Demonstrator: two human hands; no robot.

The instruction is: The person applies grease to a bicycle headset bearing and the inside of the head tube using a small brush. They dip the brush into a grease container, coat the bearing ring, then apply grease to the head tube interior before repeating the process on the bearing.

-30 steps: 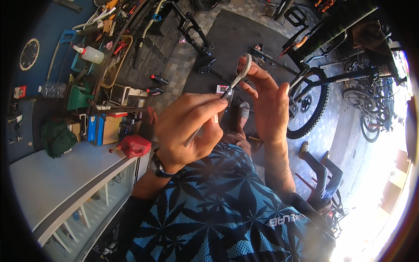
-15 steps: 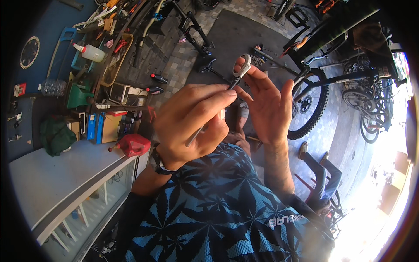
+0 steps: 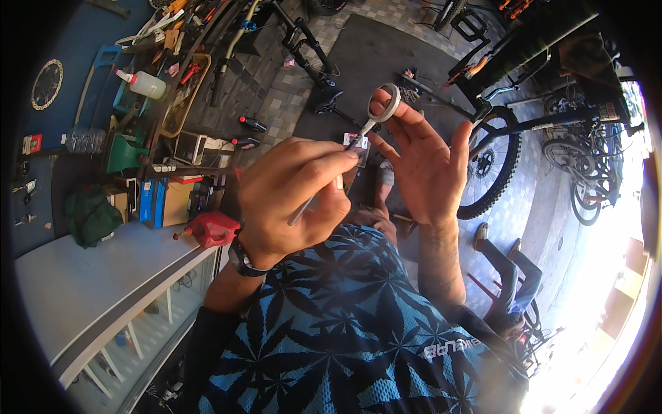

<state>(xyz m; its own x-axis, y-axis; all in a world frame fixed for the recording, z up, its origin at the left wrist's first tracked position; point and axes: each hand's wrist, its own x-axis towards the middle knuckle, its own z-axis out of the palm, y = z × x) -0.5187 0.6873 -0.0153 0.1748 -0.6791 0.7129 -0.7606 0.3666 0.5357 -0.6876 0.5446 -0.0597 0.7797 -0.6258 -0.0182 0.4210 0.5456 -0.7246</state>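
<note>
My left hand (image 3: 296, 186) is closed in a pinch around a thin dark rod (image 3: 301, 207), whose back end sticks out below the palm. Pale, grease-like stuff coats the rod's front end, which meets the lower edge of a greyish-white ring (image 3: 394, 107). That ring, which looks like a bearing smeared with something pale, sits around the fingertips of my right hand (image 3: 431, 172). The right palm faces me, with the thumb standing well apart. What kind of tool the rod is, I cannot make out.
A bicycle wheel (image 3: 507, 165) stands to the right. At the left are a white counter (image 3: 69, 276), a red jug (image 3: 212, 229) and a cluttered workbench with a spray bottle (image 3: 146, 83). Another person's legs (image 3: 507, 272) show at lower right; a dark mat (image 3: 365, 52) lies ahead.
My left hand has shifted slightly left and down with the rod. The ring has turned, so its round opening shows more fully. My right hand has barely moved.
</note>
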